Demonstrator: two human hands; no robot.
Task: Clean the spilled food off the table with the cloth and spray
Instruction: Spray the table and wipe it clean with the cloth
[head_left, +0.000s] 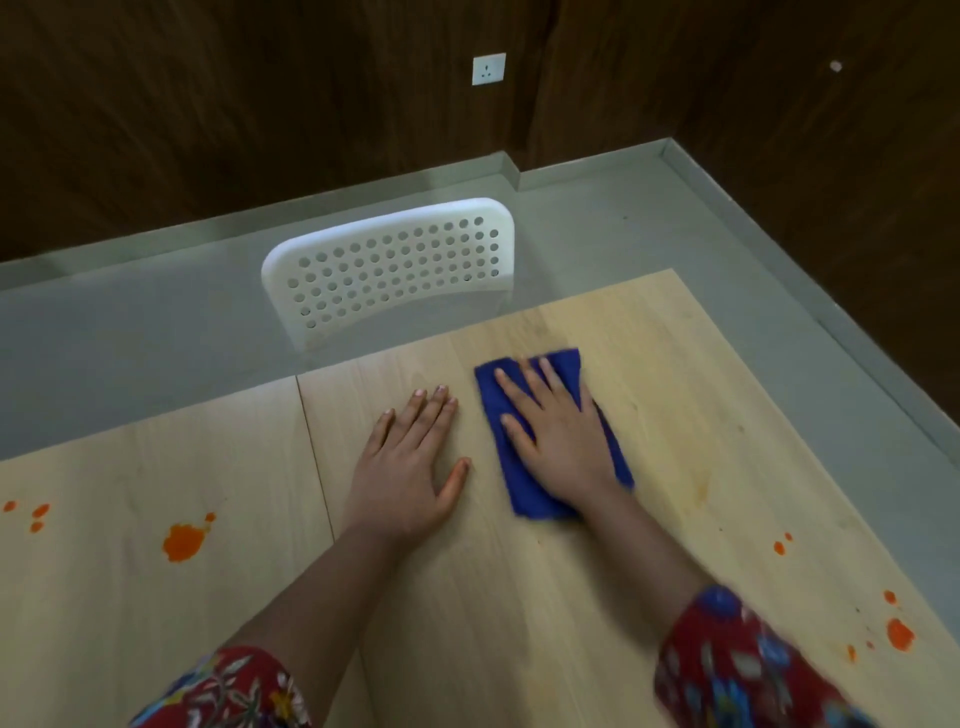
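R hand (558, 436) flat, pressing cloth (524, 499); L hand (410, 467) flat on table (675, 415), empty. Keep pressure even; sweep toward spills (182, 541) at 8 & 4 o'clock.

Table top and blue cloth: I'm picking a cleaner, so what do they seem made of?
Table top: pale wood or wood-look laminate, matte, with visible grain and a plank seam. Blue cloth: soft, fuzzy fabric, probably microfibre.
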